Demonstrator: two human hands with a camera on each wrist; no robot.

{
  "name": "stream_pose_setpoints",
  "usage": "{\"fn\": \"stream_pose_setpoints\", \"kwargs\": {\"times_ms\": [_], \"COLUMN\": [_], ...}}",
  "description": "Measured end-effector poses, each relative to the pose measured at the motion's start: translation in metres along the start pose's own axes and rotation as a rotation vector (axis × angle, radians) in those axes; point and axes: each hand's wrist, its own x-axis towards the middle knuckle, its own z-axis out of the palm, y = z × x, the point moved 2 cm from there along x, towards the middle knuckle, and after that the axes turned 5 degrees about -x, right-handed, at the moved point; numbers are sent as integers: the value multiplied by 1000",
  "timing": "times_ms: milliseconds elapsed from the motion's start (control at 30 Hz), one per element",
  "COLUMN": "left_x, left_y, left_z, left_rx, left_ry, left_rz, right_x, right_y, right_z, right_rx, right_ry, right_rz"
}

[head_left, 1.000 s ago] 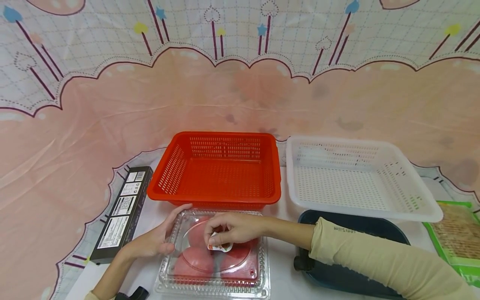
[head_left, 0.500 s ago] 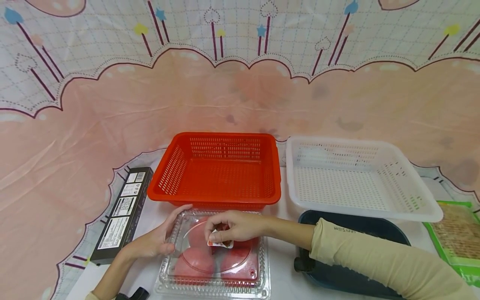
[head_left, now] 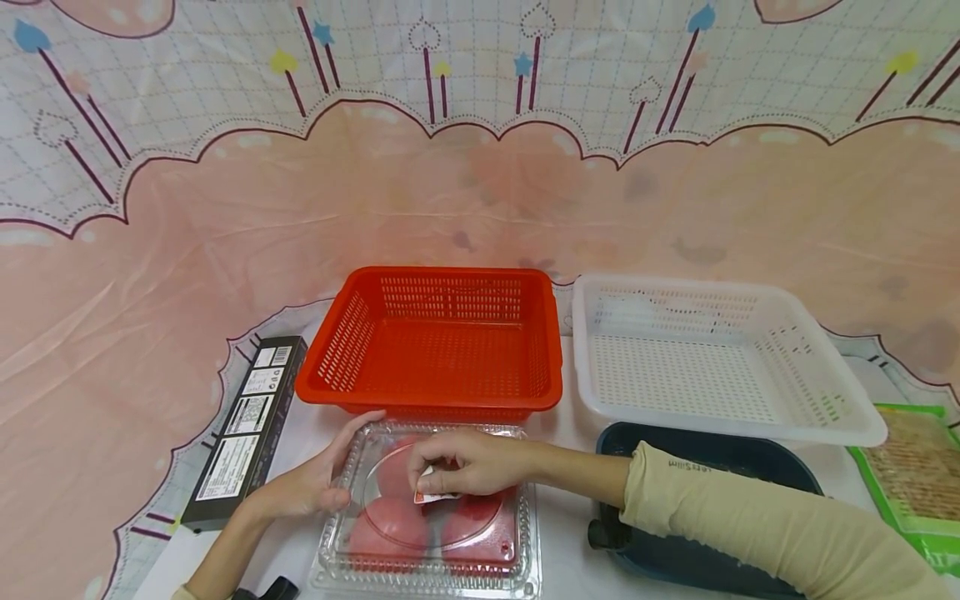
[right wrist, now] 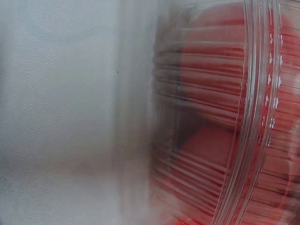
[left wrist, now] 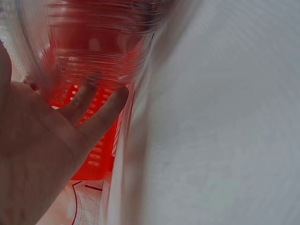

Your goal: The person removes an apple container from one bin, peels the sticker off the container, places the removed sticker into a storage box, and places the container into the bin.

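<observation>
White label (head_left: 430,498) pinched in right hand (head_left: 471,461)

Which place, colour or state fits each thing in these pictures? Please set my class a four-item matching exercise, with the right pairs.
Things
1. Left hand
2. Right hand
3. Long box
4. White basket

Places, colours, states
A. Right of the red basket
B. Pinching a small white piece
C. At the left edge of the clear container
D. Black, with white labels

Right pairs: 1-C, 2-B, 3-D, 4-A
</observation>
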Motion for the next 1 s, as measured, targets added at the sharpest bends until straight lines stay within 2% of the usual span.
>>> {"fn": "stream_pose_setpoints", "kwargs": {"times_ms": [333,767,1000], "left_x": [1,1,0], "left_y": [1,3,0], "left_z": [0,0,1], "left_rx": [-6,15,-53], "left_ry": [2,11,-6], "left_rz": [-32,-34,-16], "right_x": [4,5,1], "right_y": [-6,-6,-13], "right_z": [6,6,-1], "right_rx": [-72,-104,6], "right_ry": [-48,-62,-48], "right_rz": [-104,-74,-42]}}
